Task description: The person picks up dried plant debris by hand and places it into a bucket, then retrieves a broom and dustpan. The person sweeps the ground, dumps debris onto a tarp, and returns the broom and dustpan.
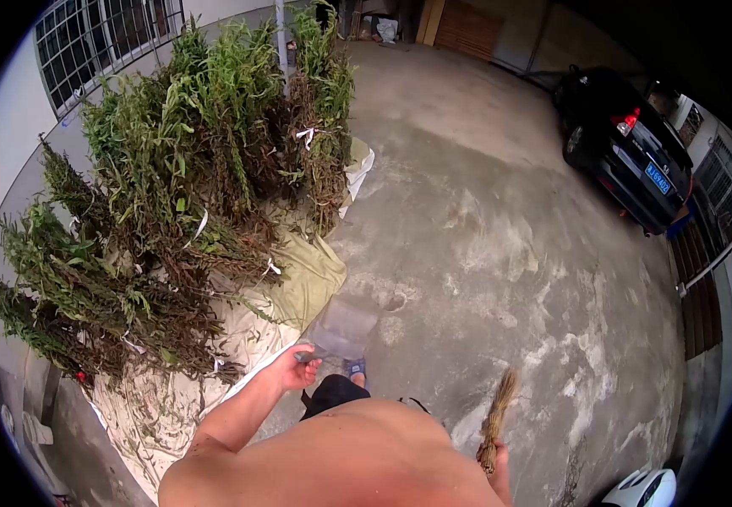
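Note:
My left hand (298,369) is closed round a small dark grey object, at the edge of the pale cloth (163,410) on the ground. At the lower right, my right hand (497,465) grips a bundle of dry straw-coloured stalks (498,414), whose frayed end points up and away from me. Bundles of cut leafy plants (214,110), green at the tops and brown lower down, stand and lean on the cloths at the left. White ties (306,136) go round some of them.
A dark car (628,144) is parked at the upper right. An olive cloth (307,275) and a grey mat (345,328) lie beside the plants. A metal pole (281,42) rises among them. A white object (649,488) shows at the lower right corner.

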### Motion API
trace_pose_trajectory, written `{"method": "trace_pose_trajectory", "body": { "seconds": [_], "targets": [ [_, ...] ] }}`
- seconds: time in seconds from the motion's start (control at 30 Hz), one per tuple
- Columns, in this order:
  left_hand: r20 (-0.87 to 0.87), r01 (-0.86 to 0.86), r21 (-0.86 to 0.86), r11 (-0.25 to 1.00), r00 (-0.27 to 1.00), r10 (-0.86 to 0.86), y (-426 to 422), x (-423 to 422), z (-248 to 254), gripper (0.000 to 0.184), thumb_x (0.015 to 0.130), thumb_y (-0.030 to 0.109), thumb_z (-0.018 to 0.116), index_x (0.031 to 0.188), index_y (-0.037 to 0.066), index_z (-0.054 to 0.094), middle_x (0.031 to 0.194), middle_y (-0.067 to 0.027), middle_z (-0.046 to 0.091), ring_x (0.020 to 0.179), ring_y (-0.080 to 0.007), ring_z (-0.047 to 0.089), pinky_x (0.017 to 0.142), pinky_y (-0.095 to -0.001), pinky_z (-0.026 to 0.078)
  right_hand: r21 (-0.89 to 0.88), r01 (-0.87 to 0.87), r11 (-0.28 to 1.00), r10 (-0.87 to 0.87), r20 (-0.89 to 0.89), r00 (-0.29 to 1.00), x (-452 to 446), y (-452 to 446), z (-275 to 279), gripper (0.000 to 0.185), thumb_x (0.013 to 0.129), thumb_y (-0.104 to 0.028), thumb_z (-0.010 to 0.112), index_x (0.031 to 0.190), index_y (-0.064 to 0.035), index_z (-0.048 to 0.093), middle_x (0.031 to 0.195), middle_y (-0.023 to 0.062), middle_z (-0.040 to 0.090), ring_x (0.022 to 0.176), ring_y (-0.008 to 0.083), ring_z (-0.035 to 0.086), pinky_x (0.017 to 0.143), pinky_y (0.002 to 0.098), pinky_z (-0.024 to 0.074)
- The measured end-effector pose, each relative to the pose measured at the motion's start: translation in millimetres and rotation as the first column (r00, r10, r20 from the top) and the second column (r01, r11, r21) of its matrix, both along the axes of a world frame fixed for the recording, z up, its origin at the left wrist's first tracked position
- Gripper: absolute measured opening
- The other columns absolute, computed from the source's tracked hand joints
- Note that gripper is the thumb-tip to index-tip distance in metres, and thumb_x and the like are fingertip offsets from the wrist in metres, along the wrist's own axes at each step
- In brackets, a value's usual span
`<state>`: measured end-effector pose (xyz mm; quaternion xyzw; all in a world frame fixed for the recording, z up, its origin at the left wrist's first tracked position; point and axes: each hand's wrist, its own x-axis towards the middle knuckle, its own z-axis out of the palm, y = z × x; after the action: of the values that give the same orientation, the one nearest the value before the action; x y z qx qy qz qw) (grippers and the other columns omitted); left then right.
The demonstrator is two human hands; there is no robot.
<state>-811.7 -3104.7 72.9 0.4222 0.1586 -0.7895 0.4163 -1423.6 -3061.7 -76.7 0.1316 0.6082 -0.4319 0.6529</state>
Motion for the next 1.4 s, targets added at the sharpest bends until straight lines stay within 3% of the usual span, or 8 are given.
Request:
{"method": "trace_pose_trajectory", "body": {
  "seconds": [0.3, 0.43, 0.63, 0.73, 0.8, 0.9, 1.13, 1.4],
  "targets": [
    [-0.069, 0.104, 0.049, 0.993, 0.992, -0.101, -326.2, 21.1, -6.4, 0.030, 0.067, 0.023, 0.057, 0.080, -0.003, 0.049, 0.058, -0.0025, 0.050, 0.043, -0.0106, 0.045, 0.041, -0.0227, 0.036, 0.016, -0.110, 0.994, 0.108, 0.099, 0.989, 55.7, -256.9, 49.4, 0.023, 0.076, -0.027, 0.041, 0.079, -0.0050, 0.047, 0.060, 0.0144, 0.052, 0.052, 0.0270, 0.051, 0.048, 0.0386, 0.0444],
    [-0.058, 0.077, 0.035, 0.996, 0.996, -0.074, -458.0, 33.2, -15.4, 0.031, 0.067, 0.023, 0.057, 0.080, -0.004, 0.049, 0.058, -0.0035, 0.051, 0.043, -0.0110, 0.045, 0.041, -0.0228, 0.036, 0.096, -0.228, 0.969, 0.235, -0.069, 0.969, 92.0, -378.6, 93.2, 0.020, 0.072, -0.026, 0.049, 0.075, -0.0076, 0.044, 0.055, 0.0091, 0.046, 0.045, 0.0221, 0.045, 0.042, 0.0321, 0.0396],
    [-0.039, -0.122, 0.042, 0.992, 0.992, 0.124, -666.0, 34.8, -42.1, 0.030, 0.065, 0.024, 0.057, 0.078, -0.003, 0.051, 0.057, -0.0046, 0.053, 0.042, -0.0108, 0.046, 0.041, -0.0224, 0.037, 0.166, -0.392, 0.905, 0.418, -0.169, 0.893, 68.7, -642.5, 56.1, 0.017, 0.071, -0.023, 0.047, 0.075, -0.0060, 0.045, 0.057, 0.0109, 0.045, 0.045, 0.0261, 0.044, 0.042, 0.0382, 0.0392],
    [-0.013, -0.121, -0.045, 0.992, 0.993, 0.120, -754.5, 39.0, -8.8, 0.031, 0.065, 0.025, 0.057, 0.078, -0.002, 0.051, 0.057, -0.0028, 0.052, 0.042, -0.0097, 0.045, 0.040, -0.0203, 0.036, 0.150, -0.140, 0.979, 0.152, -0.071, 0.986, 38.5, -775.4, -16.6, 0.025, 0.077, -0.016, 0.042, 0.091, 0.0025, 0.052, 0.073, 0.0178, 0.057, 0.061, 0.0318, 0.056, 0.057, 0.0424, 0.0472],
    [-0.009, -0.182, -0.032, 0.983, 0.983, 0.181, -803.5, 46.4, 0.5, 0.031, 0.066, 0.026, 0.056, 0.078, -0.003, 0.050, 0.055, -0.0011, 0.050, 0.040, -0.0087, 0.042, 0.039, -0.0192, 0.032, 0.245, -0.226, 0.943, 0.253, -0.084, 0.964, 28.3, -856.1, -32.5, 0.018, 0.066, -0.019, 0.051, 0.079, -0.0076, 0.046, 0.061, 0.0139, 0.045, 0.047, 0.0275, 0.044, 0.040, 0.0398, 0.0389],
    [0.004, -0.211, -0.012, 0.977, 0.977, 0.211, -879.0, 68.8, 4.4, 0.031, 0.068, 0.026, 0.054, 0.078, -0.003, 0.050, 0.055, -0.0005, 0.049, 0.040, -0.0082, 0.041, 0.039, -0.0201, 0.032, 0.158, -0.249, 0.956, 0.246, 0.033, 0.969, 37.3, -978.5, -23.8, 0.018, 0.066, -0.019, 0.050, 0.081, -0.0097, 0.046, 0.061, 0.0129, 0.045, 0.047, 0.0272, 0.044, 0.040, 0.0400, 0.0393],
    [-0.020, -0.217, -0.017, 0.976, 0.976, 0.217, -1103.2, 157.1, -35.9, 0.030, 0.070, 0.024, 0.055, 0.078, -0.003, 0.050, 0.056, -0.0011, 0.049, 0.040, -0.0079, 0.041, 0.039, -0.0203, 0.032, 0.008, -0.338, 0.941, 0.338, -0.006, 0.941, 148.7, -1206.0, 1.4, 0.019, 0.074, -0.024, 0.043, 0.083, -0.0077, 0.045, 0.059, 0.0122, 0.047, 0.049, 0.0262, 0.046, 0.042, 0.0380, 0.0398],
    [-0.062, -0.238, -0.051, 0.970, 0.970, 0.235, -1323.9, 263.0, -3.7, 0.025, 0.070, 0.024, 0.054, 0.074, 0.000, 0.049, 0.056, -0.0012, 0.049, 0.040, -0.0089, 0.043, 0.040, -0.0219, 0.034, -0.007, -0.381, 0.924, 0.378, 0.145, 0.914, 280.8, -1422.5, 32.0, 0.020, 0.073, -0.022, 0.045, 0.083, -0.0049, 0.047, 0.065, 0.0131, 0.049, 0.054, 0.0262, 0.049, 0.048, 0.0361, 0.0416]
  ]
}}
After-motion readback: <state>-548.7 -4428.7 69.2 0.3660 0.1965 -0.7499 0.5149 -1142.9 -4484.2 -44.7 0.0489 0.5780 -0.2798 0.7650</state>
